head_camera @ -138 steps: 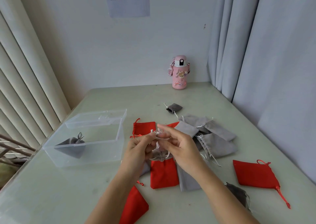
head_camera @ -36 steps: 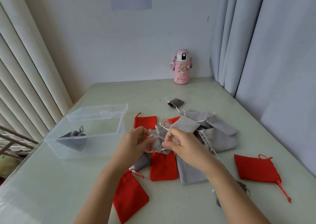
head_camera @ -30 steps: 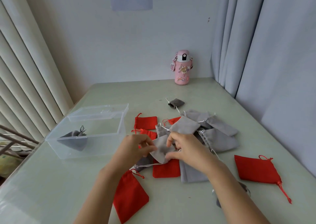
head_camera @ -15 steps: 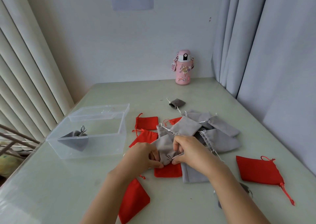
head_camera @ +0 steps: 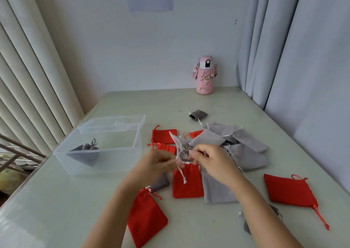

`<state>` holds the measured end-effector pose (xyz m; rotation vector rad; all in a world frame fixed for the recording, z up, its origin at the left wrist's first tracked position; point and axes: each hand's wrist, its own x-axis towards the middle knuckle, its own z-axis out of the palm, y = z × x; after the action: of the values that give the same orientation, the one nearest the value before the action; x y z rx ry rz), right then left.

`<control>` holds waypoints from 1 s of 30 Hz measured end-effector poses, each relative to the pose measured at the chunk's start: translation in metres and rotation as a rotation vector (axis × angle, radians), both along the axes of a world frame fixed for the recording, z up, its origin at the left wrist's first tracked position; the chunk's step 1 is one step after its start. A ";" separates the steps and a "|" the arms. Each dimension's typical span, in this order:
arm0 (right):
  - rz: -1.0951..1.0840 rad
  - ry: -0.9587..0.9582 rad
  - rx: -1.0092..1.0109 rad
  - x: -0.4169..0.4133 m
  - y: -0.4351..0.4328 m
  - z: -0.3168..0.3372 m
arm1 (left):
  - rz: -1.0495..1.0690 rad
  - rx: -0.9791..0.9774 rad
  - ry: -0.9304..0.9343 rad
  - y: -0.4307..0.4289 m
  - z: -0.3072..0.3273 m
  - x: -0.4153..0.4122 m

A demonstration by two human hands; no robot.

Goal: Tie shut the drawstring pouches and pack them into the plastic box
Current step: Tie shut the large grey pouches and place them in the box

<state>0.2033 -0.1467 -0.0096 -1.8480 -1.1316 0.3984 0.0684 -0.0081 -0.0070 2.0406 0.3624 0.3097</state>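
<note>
Head view. Reaches in from the lower edge with both forearms, wrists converging above the middle of the table (head_camera: 236, 103). Pinches the gathered neck of a grey pouch (head_camera: 180, 145) with the left hand (head_camera: 157, 162) — fingers curled, thumb closed against them. Pinches the same neck from the other side with the right hand (head_camera: 210, 162), fingers curled likewise. Holds the pouch bottom upward, its white drawstring (head_camera: 182, 174) dangling over a red pouch (head_camera: 187, 185). Works well right of the plastic box (head_camera: 106, 164) — open, one tied grey pouch (head_camera: 83, 155) inside.
</note>
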 end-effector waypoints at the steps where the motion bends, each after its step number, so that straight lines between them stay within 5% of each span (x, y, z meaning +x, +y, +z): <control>1: 0.016 0.149 0.056 0.001 0.000 0.003 | -0.007 -0.133 -0.084 0.002 0.002 -0.002; 7: 0.252 0.779 0.276 0.009 -0.002 0.002 | -0.002 -0.602 -0.382 0.009 0.003 -0.006; 12: 0.305 1.089 0.373 0.005 0.004 -0.001 | 0.077 -0.706 -0.461 0.005 0.009 -0.007; 30: 0.353 1.098 0.426 -0.008 0.013 -0.007 | 0.007 -0.536 -0.473 -0.005 0.006 0.000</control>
<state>0.1951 -0.1334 -0.0162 -0.7969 -0.6554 1.1029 0.0686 -0.0129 -0.0006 1.3889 0.1352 0.6132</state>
